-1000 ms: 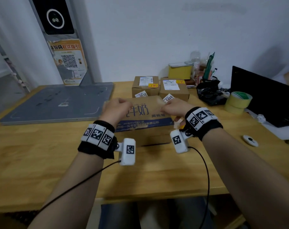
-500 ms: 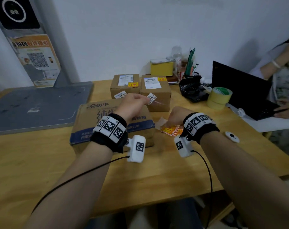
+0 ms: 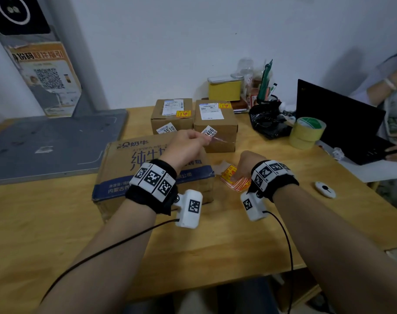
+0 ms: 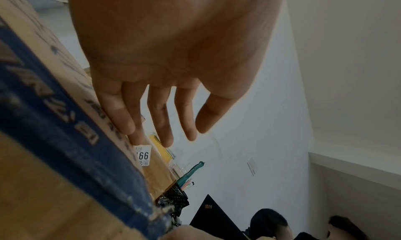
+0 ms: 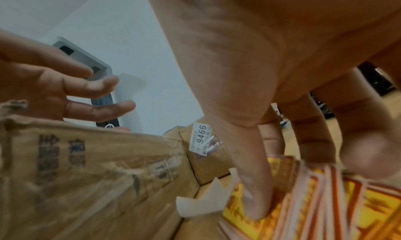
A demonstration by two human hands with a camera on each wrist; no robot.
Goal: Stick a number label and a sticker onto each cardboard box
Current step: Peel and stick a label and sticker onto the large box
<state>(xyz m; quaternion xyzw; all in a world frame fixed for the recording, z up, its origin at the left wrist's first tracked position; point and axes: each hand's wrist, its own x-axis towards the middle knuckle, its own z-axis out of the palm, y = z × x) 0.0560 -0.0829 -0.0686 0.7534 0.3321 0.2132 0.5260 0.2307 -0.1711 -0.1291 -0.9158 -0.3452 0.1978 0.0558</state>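
Observation:
A large cardboard box (image 3: 125,159) with a blue stripe lies on the wooden table. My left hand (image 3: 188,143) hovers over its far right corner, fingers (image 4: 160,120) straight and spread, holding nothing. Just right of the box, my right hand (image 3: 242,168) is curled down on a stack of yellow-and-red stickers (image 3: 231,177), thumb and fingers (image 5: 256,201) pinching at the top sheets (image 5: 325,209). Behind stand two small boxes: the left one (image 3: 170,118) carries label 3510 (image 3: 166,129), the right one (image 3: 218,141) label 9466 (image 3: 210,132). Each has a yellow sticker on top.
A grey platform (image 3: 45,143) fills the table's left. Tape rolls (image 3: 306,132), a black bag (image 3: 267,123), a yellow tin (image 3: 224,89) and a laptop (image 3: 340,123) crowd the back right, where another person (image 3: 392,87) sits. A small white device (image 3: 325,189) lies right of my wrist.
My right hand left the large box and dropped onto the sticker stack. The left hand shifted to the box's far right corner and opened. The head view swung right.

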